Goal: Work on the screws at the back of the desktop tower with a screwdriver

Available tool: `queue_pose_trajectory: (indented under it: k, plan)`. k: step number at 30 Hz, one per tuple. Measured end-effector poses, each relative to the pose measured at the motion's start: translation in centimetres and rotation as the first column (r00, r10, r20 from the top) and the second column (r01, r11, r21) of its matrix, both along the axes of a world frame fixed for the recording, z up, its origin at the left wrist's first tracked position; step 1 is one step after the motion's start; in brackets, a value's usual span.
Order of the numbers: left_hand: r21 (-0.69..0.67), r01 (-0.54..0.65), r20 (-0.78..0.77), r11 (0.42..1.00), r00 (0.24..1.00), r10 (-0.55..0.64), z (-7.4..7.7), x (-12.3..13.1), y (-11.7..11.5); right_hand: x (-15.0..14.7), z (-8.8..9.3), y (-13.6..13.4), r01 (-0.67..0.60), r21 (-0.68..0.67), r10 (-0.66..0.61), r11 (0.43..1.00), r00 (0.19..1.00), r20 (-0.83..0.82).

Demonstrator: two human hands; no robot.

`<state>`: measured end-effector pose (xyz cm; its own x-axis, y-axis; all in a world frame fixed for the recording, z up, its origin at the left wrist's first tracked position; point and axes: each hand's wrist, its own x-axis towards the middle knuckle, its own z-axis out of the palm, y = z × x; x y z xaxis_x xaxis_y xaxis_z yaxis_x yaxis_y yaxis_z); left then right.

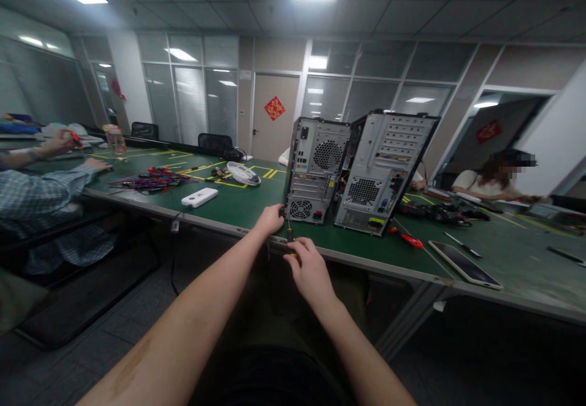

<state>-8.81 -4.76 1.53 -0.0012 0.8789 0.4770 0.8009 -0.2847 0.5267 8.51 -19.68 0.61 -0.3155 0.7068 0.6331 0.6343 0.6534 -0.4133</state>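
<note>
Two computer towers stand upright side by side near the table's front edge, their rear panels facing me. My left hand point(273, 219) is at the bottom left corner of the nearer-left computer tower point(314, 177), fingers bent against its edge. In my right hand point(308, 267) a screwdriver point(290, 234) is pinched between thumb and fingers, its shaft pointing up at the tower's lower left edge. Whether the tip sits in a screw is too small to tell. The second computer tower point(389, 162), on the right, has no hand on it.
A red screwdriver point(407, 237) and a phone point(463, 264) lie to the right on the green table point(229, 213). Leftward are a white power strip point(199, 197), a pile of wires point(153, 180) and a white oval object point(244, 174). People sit at far left and right.
</note>
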Motion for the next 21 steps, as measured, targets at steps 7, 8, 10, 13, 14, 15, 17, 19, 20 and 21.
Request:
queue_pose_trajectory:
  k: [7, 8, 10, 13, 14, 15, 17, 19, 20, 21]
  plan:
    - [0.003, 0.013, 0.020, 1.000, 1.000, -0.013, -0.14, -0.06, 0.11, 0.64, -0.15, 0.35, -0.020, -0.030, 0.021, 0.999, 1.000, 0.018]
    - [0.001, 0.010, 0.021, 1.000, 1.000, -0.010, -0.13, -0.06, 0.11, 0.71, -0.05, 0.37, -0.025, -0.043, 0.026, 0.999, 0.999, 0.019]
    - [-0.002, 0.006, 0.024, 1.000, 1.000, -0.006, -0.11, -0.06, 0.09, 0.78, 0.18, 0.34, -0.029, -0.055, 0.029, 0.998, 1.000, 0.007]
    - [-0.005, 0.005, 0.024, 1.000, 1.000, -0.005, -0.03, -0.06, 0.05, 0.69, 0.52, 0.19, -0.033, -0.032, 0.032, 0.999, 0.999, -0.029]
    - [-0.007, 0.005, 0.024, 1.000, 1.000, -0.005, 0.00, -0.06, 0.02, 0.62, 0.59, 0.15, -0.032, -0.023, 0.031, 0.999, 0.999, -0.041]
    - [-0.009, 0.005, 0.022, 1.000, 1.000, -0.005, 0.04, -0.05, -0.01, 0.55, 0.63, 0.12, -0.027, -0.016, 0.026, 0.999, 0.998, -0.051]
    - [-0.014, 0.004, 0.016, 1.000, 1.000, -0.004, 0.11, -0.03, -0.07, 0.46, 0.62, 0.12, -0.019, -0.006, 0.019, 1.000, 0.998, -0.065]
    - [-0.017, 0.000, 0.006, 1.000, 1.000, 0.000, 0.15, 0.00, -0.13, 0.46, 0.49, 0.19, -0.019, 0.011, 0.019, 1.000, 0.997, -0.072]
    - [-0.016, -0.002, 0.000, 1.000, 1.000, 0.002, 0.15, 0.01, -0.14, 0.51, 0.41, 0.23, -0.018, 0.020, 0.020, 1.000, 0.997, -0.071]
    - [-0.014, -0.005, -0.004, 1.000, 1.000, 0.005, 0.14, 0.02, -0.14, 0.57, 0.34, 0.27, -0.014, 0.027, 0.016, 1.000, 0.998, -0.068]
